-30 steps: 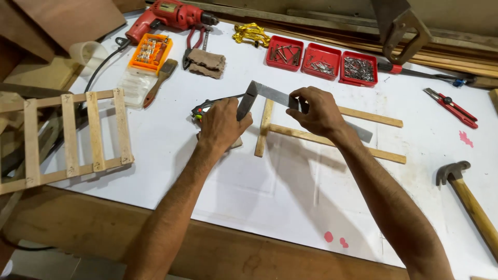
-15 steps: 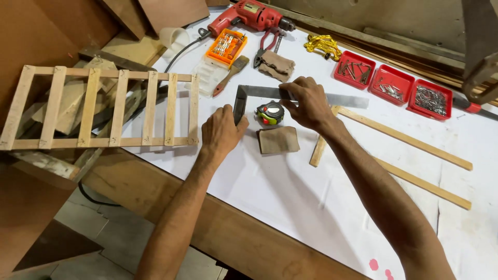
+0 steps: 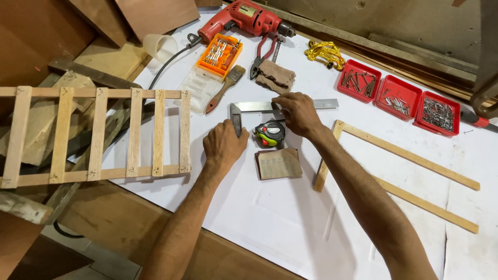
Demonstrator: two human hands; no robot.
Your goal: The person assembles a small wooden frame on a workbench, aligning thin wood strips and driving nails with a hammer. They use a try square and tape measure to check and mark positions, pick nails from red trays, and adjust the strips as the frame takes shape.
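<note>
The square [image 3: 270, 107] is lying flat on the white sheet [image 3: 290, 218], its steel blade running left to right and its dark stock pointing down toward the person. The left hand [image 3: 224, 145] is sitting at the lower end of the stock, palm down; the fingers are curling over that end, touching it, though whether they are truly pinching it is hidden under the hand. The right hand [image 3: 296, 112] is resting on the blade near its middle, fingers bent and pressing down on the metal, with the blade showing on both sides of them. So the square is lying under both sets of fingertips, corner between the hands.

A tape measure [image 3: 270, 133] is sitting just below the blade, between the two hands, close to the right thumb. A sanding pad [image 3: 279, 164] is lying just below the tape. A three-sided frame of thin strips [image 3: 399, 171] is lying to the right. A slatted frame [image 3: 98, 136] is overhanging the bench on the left. A red drill [image 3: 244, 18], brush [image 3: 225, 87] and three red trays [image 3: 397, 97] are lying further back.
</note>
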